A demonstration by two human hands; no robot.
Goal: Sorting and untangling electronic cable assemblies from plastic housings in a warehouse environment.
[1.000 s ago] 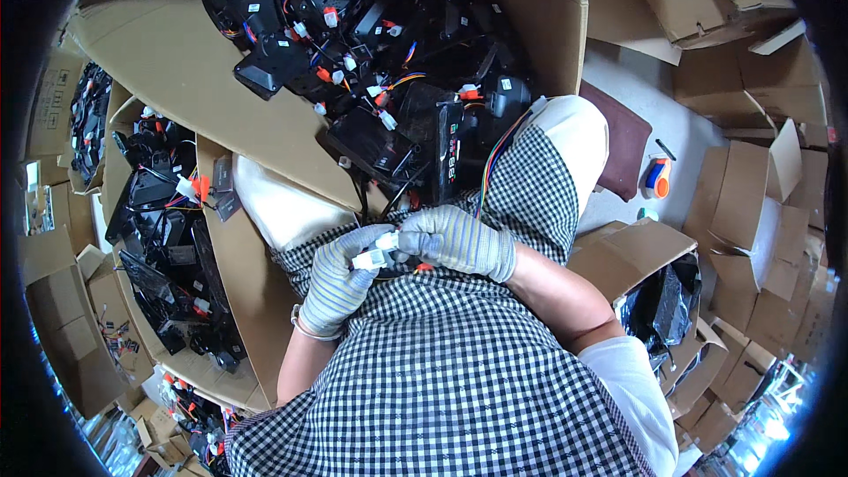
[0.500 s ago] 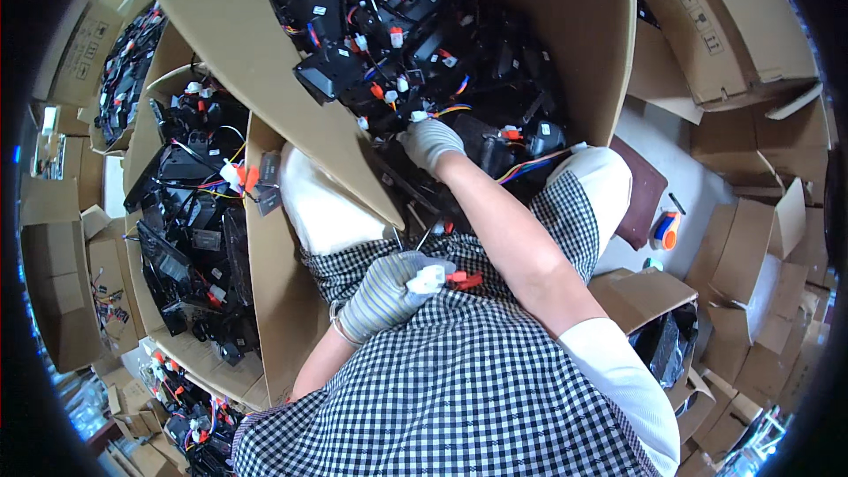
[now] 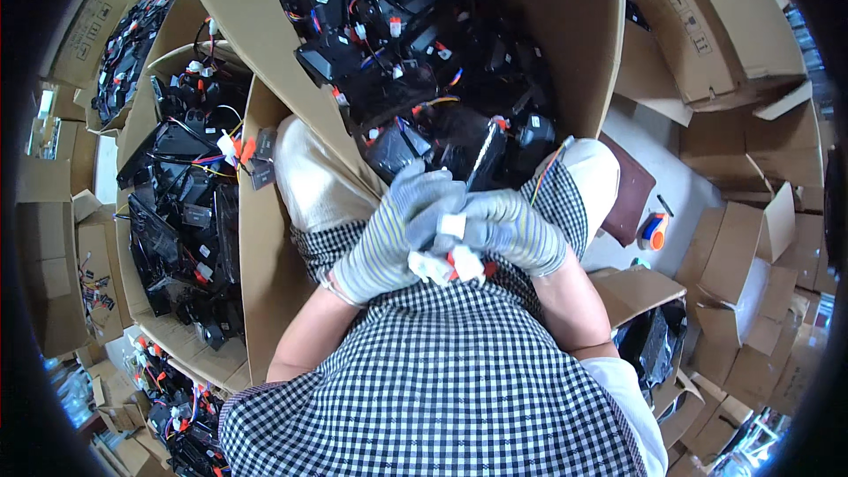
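In front of my lap, my two hands in grey striped gloves meet at the near edge of a big cardboard box. My left hand is closed around white and red wire connectors, whose ends poke out below its fingers. My right hand presses against it from the right, fingers bent round a white connector at the middle. Gloves hide the wires. Just beyond lie black plastic parts with coloured wires, filling the box.
Left of my knee stands another carton full of black parts with wires and connectors. More parts lie in boxes at far left and lower left. On the right are an orange and blue tape roll, a dark red seat and several open cartons.
My right hand has drawn back from the pile in the box and joined my left hand. My left hand has risen slightly, still holding the connectors.
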